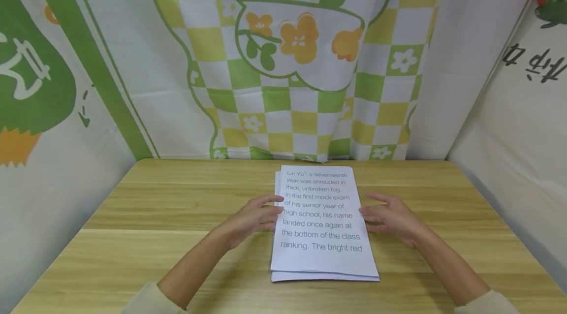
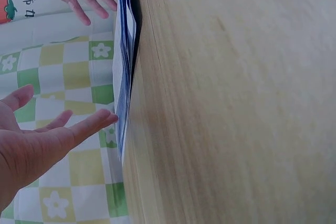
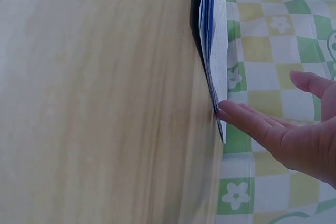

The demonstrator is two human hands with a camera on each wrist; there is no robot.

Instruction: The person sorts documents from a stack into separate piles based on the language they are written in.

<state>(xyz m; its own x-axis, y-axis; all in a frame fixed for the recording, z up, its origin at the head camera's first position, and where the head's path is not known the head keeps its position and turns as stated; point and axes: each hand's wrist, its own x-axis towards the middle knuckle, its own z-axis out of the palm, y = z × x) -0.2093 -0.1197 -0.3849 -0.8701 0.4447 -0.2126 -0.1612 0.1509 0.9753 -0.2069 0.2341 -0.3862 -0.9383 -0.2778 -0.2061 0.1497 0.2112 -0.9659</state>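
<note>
A stack of printed paper sheets lies on the wooden table, its top sheet bearing large English text. Some lower sheets stick out a little at the left and front edges. My left hand is at the stack's left side, its extended fingertips at the paper edge. On the opposite side, my right hand has its fingers stretched toward the right edge, fingertips touching or very near it. From the side, the left wrist view shows the layered sheets slightly fanned. In the right wrist view the fingertips meet the sheet edges.
The wooden table extends to both sides of the stack. Behind it hangs a checked green and yellow curtain. Printed white cloth walls stand at the left and right.
</note>
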